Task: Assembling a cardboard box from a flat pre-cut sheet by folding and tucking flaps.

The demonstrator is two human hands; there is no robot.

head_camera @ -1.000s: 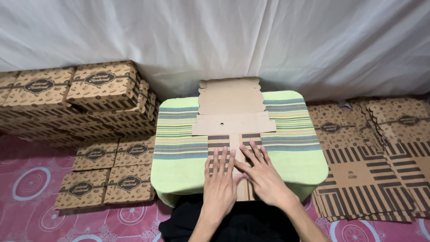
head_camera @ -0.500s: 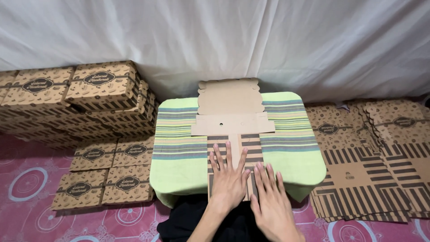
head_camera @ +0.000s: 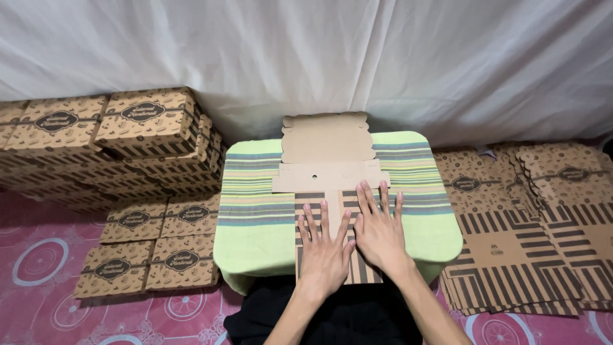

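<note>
Left hand (head_camera: pixel 324 252) and right hand (head_camera: pixel 378 231) press flat, fingers spread, gripping nothing, on unfolded box blank (head_camera: pixel 329 176) lying on green stool (head_camera: pixel 255 236); folding barely begun; folded boxes (head_camera: pixel 143 124) stacked left.

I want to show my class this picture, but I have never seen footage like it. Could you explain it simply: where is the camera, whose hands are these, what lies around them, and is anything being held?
The camera sits on a person's head and looks down, so the two bare hands reaching in from the bottom are that person's own. There is no machine here.

In front of them is a small table under a green striped cloth. On it lies a flat cardboard blank, an unfolded box, plain brown at the far end and striped nearer the person. The left hand and right hand both lie flat on it, fingers spread, side by side. Neither grips anything; they press on the card.

To the left are folded boxes, stacked and in rows on the pink patterned floor. To the right lies a pile of flat blanks. A white sheet hangs behind.
</note>
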